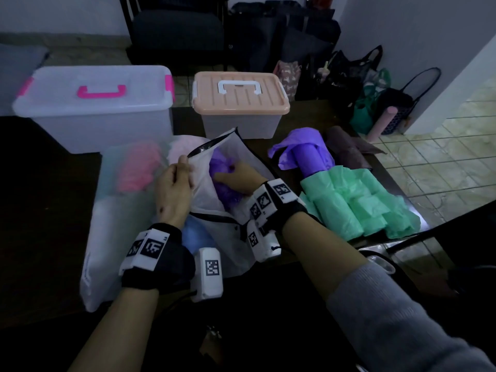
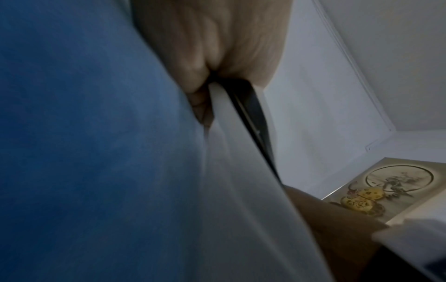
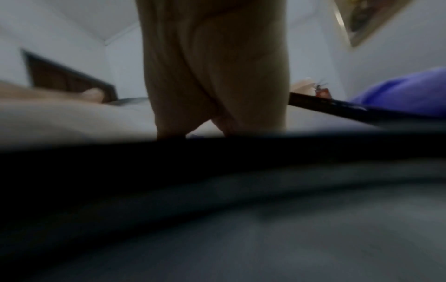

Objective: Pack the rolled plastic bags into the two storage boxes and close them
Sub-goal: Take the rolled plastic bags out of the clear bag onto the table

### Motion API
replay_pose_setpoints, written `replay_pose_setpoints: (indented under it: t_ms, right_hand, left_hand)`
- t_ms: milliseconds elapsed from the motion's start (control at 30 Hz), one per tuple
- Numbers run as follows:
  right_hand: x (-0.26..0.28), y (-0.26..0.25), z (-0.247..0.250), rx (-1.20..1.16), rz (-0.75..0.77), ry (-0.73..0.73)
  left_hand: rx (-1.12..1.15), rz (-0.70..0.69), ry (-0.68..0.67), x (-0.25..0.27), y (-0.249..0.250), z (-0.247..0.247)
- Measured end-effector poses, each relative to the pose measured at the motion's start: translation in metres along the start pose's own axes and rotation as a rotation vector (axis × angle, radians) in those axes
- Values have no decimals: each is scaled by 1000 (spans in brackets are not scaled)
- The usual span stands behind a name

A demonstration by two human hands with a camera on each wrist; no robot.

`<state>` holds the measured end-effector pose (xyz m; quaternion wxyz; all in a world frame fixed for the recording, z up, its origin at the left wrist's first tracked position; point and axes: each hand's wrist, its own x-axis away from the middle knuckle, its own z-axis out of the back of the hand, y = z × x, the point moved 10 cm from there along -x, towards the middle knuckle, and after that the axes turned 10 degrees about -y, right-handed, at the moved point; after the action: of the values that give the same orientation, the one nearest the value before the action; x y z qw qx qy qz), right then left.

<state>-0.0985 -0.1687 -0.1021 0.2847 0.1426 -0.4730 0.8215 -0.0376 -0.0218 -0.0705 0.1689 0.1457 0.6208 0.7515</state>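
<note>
A white zip pouch (image 1: 228,210) with black trim lies open in the middle of the table. My left hand (image 1: 184,161) pinches its upper edge and holds the mouth up; the left wrist view shows that pinch (image 2: 210,84) on the black-trimmed edge (image 2: 251,118). My right hand (image 1: 230,171) reaches inside the pouch, fingers curled round a purple bundle of plastic bags (image 1: 220,163). In the right wrist view its fingertips are hidden behind the pouch's dark edge. Both storage boxes stand behind with lids on: a clear one with pink handle (image 1: 94,108) and one with a peach lid (image 1: 241,98).
A purple roll (image 1: 308,157), several green rolls (image 1: 357,208) and a brown roll (image 1: 343,146) lie on the table to the right. A translucent bag with pink rolls (image 1: 137,167) lies left of the pouch. Bags crowd the floor behind (image 1: 370,103). The table edge runs at right.
</note>
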Motion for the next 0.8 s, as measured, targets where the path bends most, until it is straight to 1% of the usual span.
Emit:
replay_pose_setpoints:
  t_ms: [133, 233, 367, 433, 500, 567, 633, 733, 800]
  right_hand:
    - [14, 10, 6, -203, 7, -59]
    - [35, 32, 22, -442, 0, -61]
    - [67, 69, 57, -610, -27, -8]
    - [80, 84, 79, -715, -33, 40]
    - [92, 90, 101, -758, -41, 114]
    - [98, 89, 122, -741, -20, 207]
    - [98, 80, 142, -680, 44, 331]
    - [96, 62, 167, -444, 125, 551]
    - [94, 55, 178, -375, 161, 668]
  left_hand:
    - [13, -3, 11, 0, -1, 1]
    - [21, -4, 10, 0, 0, 1]
    - [28, -1, 10, 1, 0, 1]
    - [30, -5, -2, 1, 0, -1]
    - [36, -2, -14, 2, 0, -2]
    - [37, 6, -16, 3, 1, -1]
    - [32, 10, -14, 4, 2, -2]
    - [22, 13, -8, 5, 4, -1]
    - [-1, 10, -10, 4, 3, -1]
